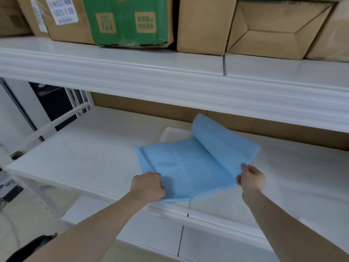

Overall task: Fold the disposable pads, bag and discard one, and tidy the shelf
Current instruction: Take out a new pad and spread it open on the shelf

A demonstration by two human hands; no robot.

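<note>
Both bare forearms reach in from six o'clock. At nine o'clock of the blue pad, the left hand grips its near left corner with curled fingers. At three o'clock, the right hand pinches the lifted right flap, which curls up and over. The pad lies on the white shelf, partly covering a white tray toward twelve o'clock. Cardboard boxes sit above.
</note>
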